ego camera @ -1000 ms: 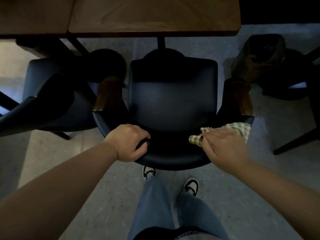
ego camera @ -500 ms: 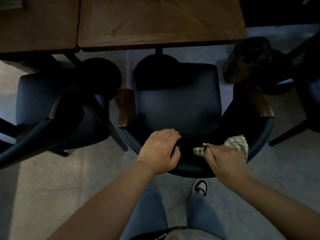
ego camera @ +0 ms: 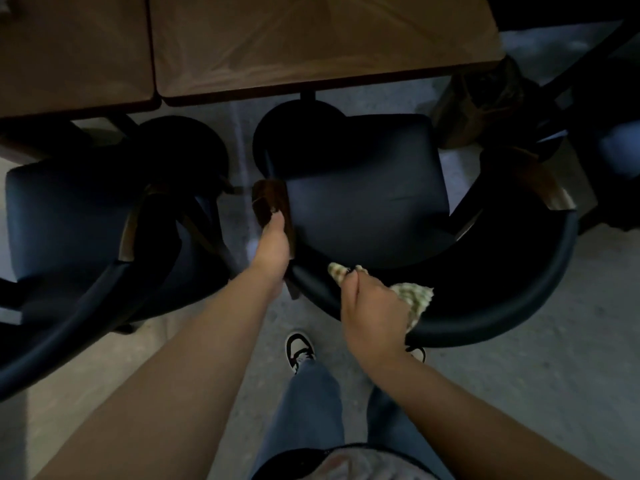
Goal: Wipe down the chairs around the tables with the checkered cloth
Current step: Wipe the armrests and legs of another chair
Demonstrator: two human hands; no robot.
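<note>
The right hand (ego camera: 372,313) is curled around the checkered cloth (ego camera: 414,297), bunching it and pressing it onto the curved back rail of the dark chair (ego camera: 367,199). One corner of the cloth pokes out past the fingertips toward the seat, and the rest spills out from under the palm on the outer side of the rail. The left hand (ego camera: 272,247) rests on the chair's left wooden armrest (ego camera: 268,202), fingers lying along the wood; whether they wrap under it cannot be told from this angle.

The chair faces a wooden table (ego camera: 311,39), its seat drawn partly out from under the edge. A second dark chair (ego camera: 69,216) stands just beside it on the left, in front of another table (ego camera: 69,46) that butts against the first. A brown bag (ego camera: 485,98) sits on the floor to the right, near the table corner. Below, the person's jeans (ego camera: 311,410) and black-and-white sneakers (ego camera: 299,351) show on the pale floor (ego camera: 536,393), close behind the chair.
</note>
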